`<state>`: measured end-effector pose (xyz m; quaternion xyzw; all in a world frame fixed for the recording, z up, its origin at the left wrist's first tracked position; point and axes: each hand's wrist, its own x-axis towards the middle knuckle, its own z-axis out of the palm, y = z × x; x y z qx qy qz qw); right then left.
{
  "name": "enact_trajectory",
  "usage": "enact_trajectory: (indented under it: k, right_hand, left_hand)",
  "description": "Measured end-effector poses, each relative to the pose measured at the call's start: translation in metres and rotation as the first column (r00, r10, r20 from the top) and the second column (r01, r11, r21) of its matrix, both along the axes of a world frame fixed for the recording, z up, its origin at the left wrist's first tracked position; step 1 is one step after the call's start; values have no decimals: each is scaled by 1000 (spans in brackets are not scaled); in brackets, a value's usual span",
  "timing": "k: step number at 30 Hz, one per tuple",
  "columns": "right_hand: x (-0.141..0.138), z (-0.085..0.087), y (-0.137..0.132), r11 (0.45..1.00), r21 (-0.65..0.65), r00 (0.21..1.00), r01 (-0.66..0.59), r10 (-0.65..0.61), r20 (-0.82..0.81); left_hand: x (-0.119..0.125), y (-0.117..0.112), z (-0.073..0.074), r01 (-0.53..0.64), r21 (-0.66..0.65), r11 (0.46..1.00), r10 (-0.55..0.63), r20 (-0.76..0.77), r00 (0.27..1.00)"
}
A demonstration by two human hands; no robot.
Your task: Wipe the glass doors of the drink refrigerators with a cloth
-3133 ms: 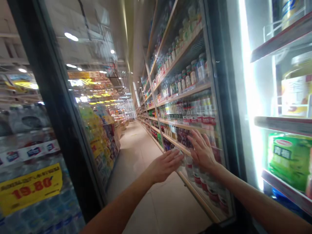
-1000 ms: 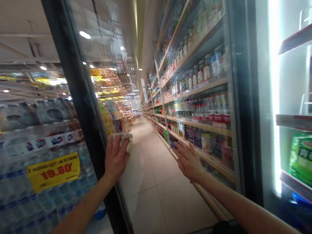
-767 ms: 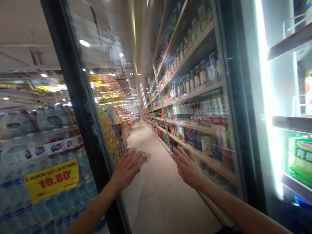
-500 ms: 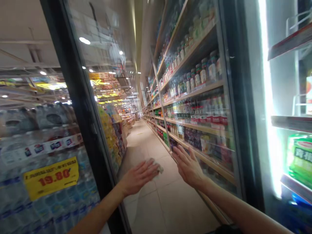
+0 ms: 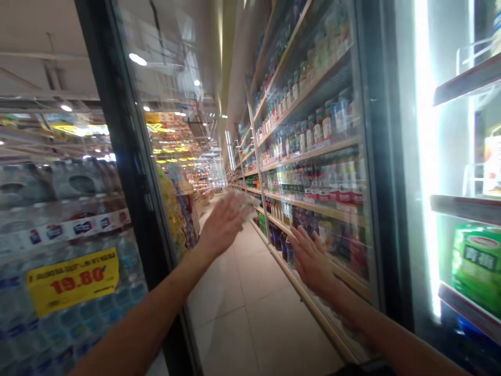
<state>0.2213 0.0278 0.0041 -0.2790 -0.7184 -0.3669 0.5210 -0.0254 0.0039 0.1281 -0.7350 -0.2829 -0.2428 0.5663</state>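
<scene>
In the head view, my left hand (image 5: 223, 224) holds a pale, crumpled cloth (image 5: 247, 208) under its fingers, pressed toward the glass of a black-framed cooler door (image 5: 135, 172). Motion blurs the cloth, so its edges are hard to make out. Lower and to the right, my right hand (image 5: 312, 263) is open with its fingers stretched out, at the same glass and holding nothing. Whether its whole palm touches the glass I cannot tell. The door stands swung open, with the aisle and bottle shelves showing through or mirrored in the pane.
At the right, the lit cooler has shelves (image 5: 465, 209) with a green drink pack (image 5: 477, 263). Packs of bottled water (image 5: 78, 183) are stacked at the left, bearing a yellow price sign (image 5: 74, 279). Pale floor tiles (image 5: 235, 313) show through the glass.
My left hand has moved up the glass with the cloth. My right hand has shifted slightly right and down. The view has moved a little.
</scene>
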Motion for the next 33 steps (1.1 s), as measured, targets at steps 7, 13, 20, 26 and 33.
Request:
enact_trajectory:
  k: [7, 13, 20, 26, 33]
  right_hand:
    - [-20, 15, -11, 982, 7, 982, -186, 186, 23]
    - [-87, 32, -12, 981, -67, 978, -183, 188, 91]
    - [-110, 64, 2, 997, 48, 998, -64, 65, -18]
    - [58, 28, 45, 975, 120, 942, 185, -141, -305]
    - [-9, 30, 37, 992, 30, 897, 124, -99, -430]
  left_hand:
    - [20, -2, -49, 86, -137, 987, -122, -279, 952]
    - [-5, -3, -49, -30, 31, 999, 24, 189, 982]
    - [-34, -19, -81, -123, 10, 992, 113, 337, 935]
    - [-21, -19, -103, -177, -18, 984, 167, 432, 886]
    - [-6, -19, -110, -166, 1, 986, 147, 462, 874]
